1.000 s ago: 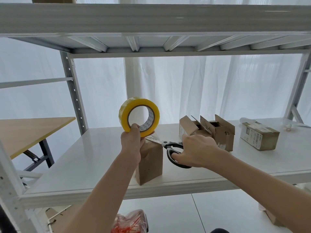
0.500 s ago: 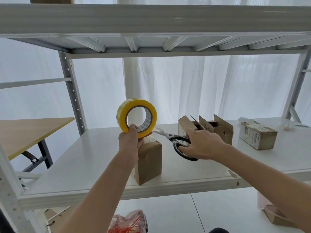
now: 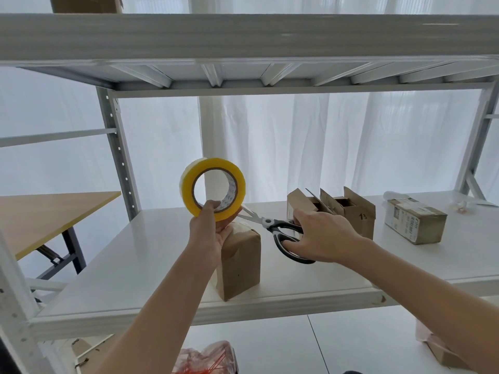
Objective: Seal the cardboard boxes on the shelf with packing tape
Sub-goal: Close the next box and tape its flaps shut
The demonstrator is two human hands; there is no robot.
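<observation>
Fingers [image 3: 209, 210] of the left hand [image 3: 208, 233] grip the yellow tape roll [image 3: 213, 188] upright just above a closed cardboard box [image 3: 240, 263] on the shelf [image 3: 135, 265], right hand [image 3: 321, 236] holding scissors [image 3: 280, 230], blades toward the roll; open boxes [image 3: 348, 211] and a labelled box [image 3: 415, 221] behind; scissors higher than a second ago.

Right hand [image 3: 324, 236] has lifted the scissors [image 3: 280, 230] slightly up and rightward
</observation>
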